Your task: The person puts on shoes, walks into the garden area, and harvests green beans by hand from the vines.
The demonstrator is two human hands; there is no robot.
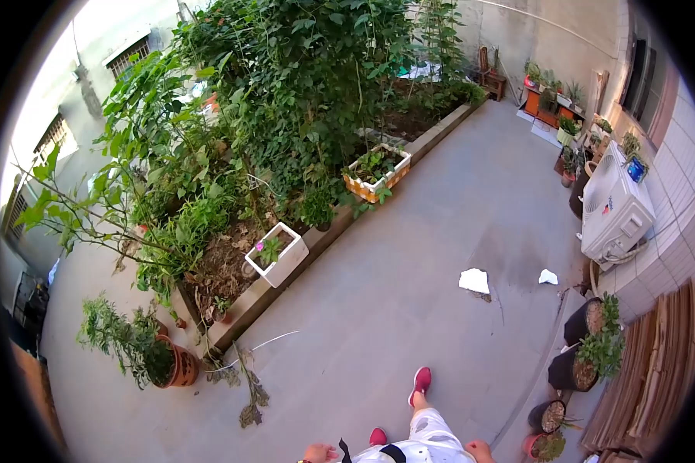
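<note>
My left hand [319, 453] hangs at the bottom edge, beside my white clothing [421, 444]. Its fingers are loosely bent and partly apart, with nothing visible in them. A black strap [344, 451] dangles just to the right of that hand, apart from it. My right hand [480, 451] shows only in part at my other side; its fingers look curled, but their inner side is hidden. Below me, one red shoe [421, 383] is set forward on the grey concrete floor [378, 309], and the other red shoe [378, 437] is farther back.
A raised garden bed [247, 312] with dense climbing plants [286, 100] runs along the left. White planter boxes [286, 258] sit on its edge. Two white fragments [475, 281] lie ahead. Potted plants [583, 370], stacked brown sheets [656, 370] and an air-conditioner unit [614, 204] line the right.
</note>
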